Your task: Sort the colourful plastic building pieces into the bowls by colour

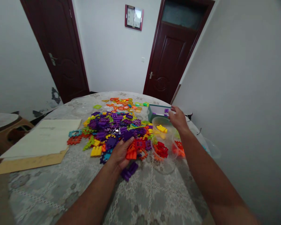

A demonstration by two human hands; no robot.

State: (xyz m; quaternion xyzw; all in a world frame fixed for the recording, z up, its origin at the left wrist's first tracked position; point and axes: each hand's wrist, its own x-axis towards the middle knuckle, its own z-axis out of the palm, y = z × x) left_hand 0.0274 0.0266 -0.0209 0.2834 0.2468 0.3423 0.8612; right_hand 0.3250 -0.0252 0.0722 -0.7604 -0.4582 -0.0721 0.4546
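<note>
My left hand (121, 153) is closed at the near edge of a heap of plastic building blocks (103, 125), mostly purple with yellow, green, orange and blue among them. Purple building blocks (129, 171) stick out below its fingers, and an orange block (131, 153) shows beside the palm. My right hand (178, 118) reaches to the right end of a green box (152, 116), its fingers curled at the rim. Whatever they may hold is hidden. Inside the box lie a few purple blocks (166, 110).
Clear round tubs (165, 167) with yellow and red blocks stand under my right forearm. Flat orange pieces (119, 104) lie farther back. White paper on cardboard (42, 137) covers the table's left side. A stool (4, 122) stands at left, a wall (248, 93) at right.
</note>
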